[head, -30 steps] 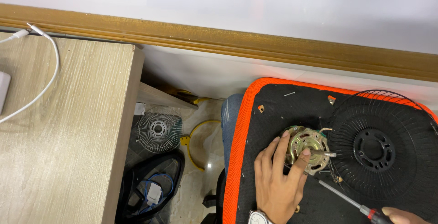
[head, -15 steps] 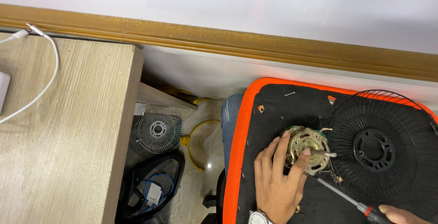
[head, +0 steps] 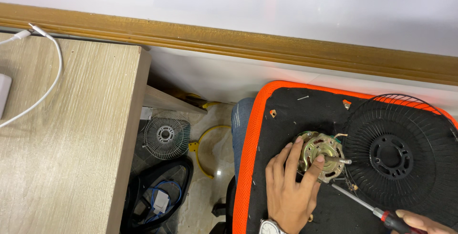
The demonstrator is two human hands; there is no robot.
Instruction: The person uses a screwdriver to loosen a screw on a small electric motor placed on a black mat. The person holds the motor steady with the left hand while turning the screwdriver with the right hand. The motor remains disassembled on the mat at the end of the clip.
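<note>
A small brass-coloured fan motor (head: 324,157) with a steel shaft lies on a black mat with an orange rim (head: 250,148). My left hand (head: 291,193) rests on the mat, its fingers holding the motor's left and front side. At the bottom right corner my right hand (head: 420,222) grips a red-and-black-handled screwdriver (head: 367,206); its thin blade points up-left to the motor's lower edge. A round black fan grille (head: 398,155) lies right beside the motor.
A light wooden desk (head: 67,143) with a white cable (head: 45,79) fills the left. In the floor gap below lie a grey wire fan guard (head: 166,137), a yellow ring (head: 202,155) and a black bag with blue cable (head: 157,200). A wooden rail (head: 238,43) runs along the white wall.
The screwdriver and my right hand have shifted slightly left toward the motor. My left hand has stayed on the motor.
</note>
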